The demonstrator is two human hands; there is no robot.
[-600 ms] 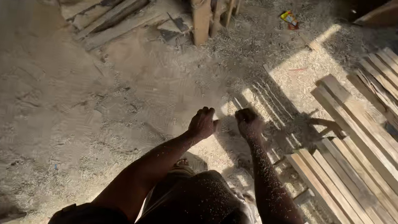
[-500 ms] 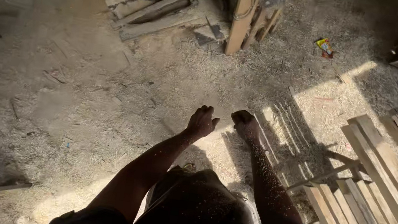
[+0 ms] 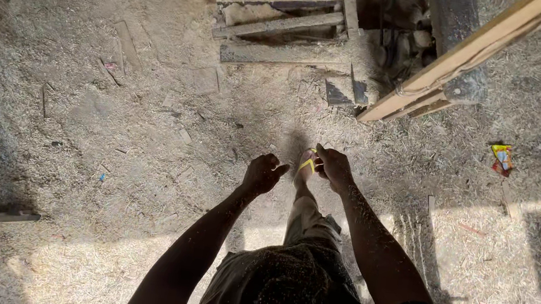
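- The sawdust floor (image 3: 112, 153) fills the scene, with wooden planks (image 3: 278, 29) lying far and a slanted pale beam (image 3: 461, 58) at far right.
- Both forearms stretch forward over the person's dusty shorts (image 3: 294, 292).
- The left hand (image 3: 262, 174) hangs in a loose curl, fingers holding nothing.
- The right hand (image 3: 334, 167) hangs half-curled and empty, just beside the yellow-strapped sandal (image 3: 308, 165) on the forward foot.
- A small colourful wrapper (image 3: 503, 158) lies well apart at right.

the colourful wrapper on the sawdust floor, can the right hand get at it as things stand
Probably not from here: the right hand is empty and held out in front of the body, while the colourful wrapper lies well off to the right on the sawdust floor. Nothing blocks it.
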